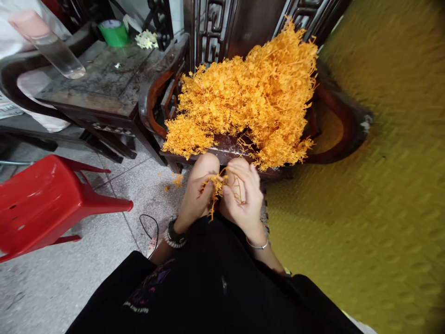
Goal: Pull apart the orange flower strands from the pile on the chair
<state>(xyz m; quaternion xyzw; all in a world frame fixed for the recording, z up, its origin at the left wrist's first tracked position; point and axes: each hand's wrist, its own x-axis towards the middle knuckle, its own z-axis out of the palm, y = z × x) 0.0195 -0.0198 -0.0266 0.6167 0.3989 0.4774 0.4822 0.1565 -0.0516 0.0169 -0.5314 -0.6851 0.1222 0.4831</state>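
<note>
A big heap of orange plastic flower sprigs (253, 93) lies on the seat of a dark carved wooden chair (333, 134) in front of me. Just below the seat edge, above my knees, both hands work one small orange sprig (217, 185). My left hand (196, 195) is closed around its left side, fingers curled. My right hand (245, 195) pinches thin orange stems on the right. A dark watch and a bead bracelet sit on my left wrist, a thin bangle on my right.
A red plastic stool (45, 199) lies tipped on the grey floor at left. A dark wooden side table (104, 79) holds a green tape roll (114, 32) and white flower bits (146, 39). A yellow textured surface (382, 185) fills the right. Orange bits (177, 180) lie on the floor.
</note>
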